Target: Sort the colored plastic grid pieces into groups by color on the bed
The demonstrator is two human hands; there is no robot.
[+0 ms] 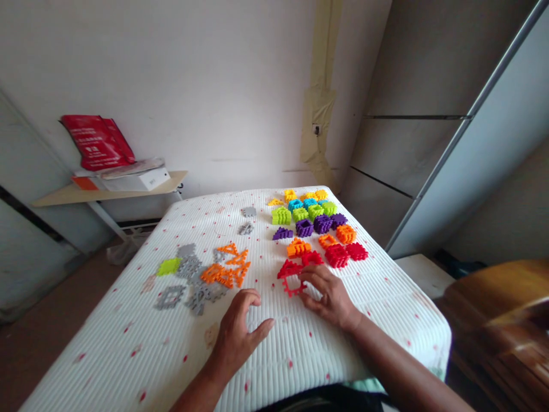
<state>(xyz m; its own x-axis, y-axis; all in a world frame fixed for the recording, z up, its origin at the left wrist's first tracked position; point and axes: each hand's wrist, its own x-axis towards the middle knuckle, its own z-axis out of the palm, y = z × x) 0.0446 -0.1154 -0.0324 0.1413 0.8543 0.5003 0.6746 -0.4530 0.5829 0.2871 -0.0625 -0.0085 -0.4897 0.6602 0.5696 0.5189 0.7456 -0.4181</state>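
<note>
My right hand (328, 294) grips a red square frame piece (293, 285) with notched edges, held beside a stack of red triangle pieces (289, 268). My left hand (240, 329) hovers over the cloth, thumb and fingers apart, with nothing in it. Ahead of it lies a loose pile of orange triangle pieces (225, 273) mixed with grey notched pieces (189, 266). A lime green piece (168, 266) rests at the pile's left edge. Close to my right hand stand more red stacks (337, 256).
Sorted stacks run back in rows: orange (299, 247), purple (304, 228), lime green (281, 216), blue (295, 205) and yellow (290, 195). Two small grey stacks (248, 212) lie left of them. A side table (64, 195) with a red bag (96, 142) stands far left; a cabinet (386, 154) is at right.
</note>
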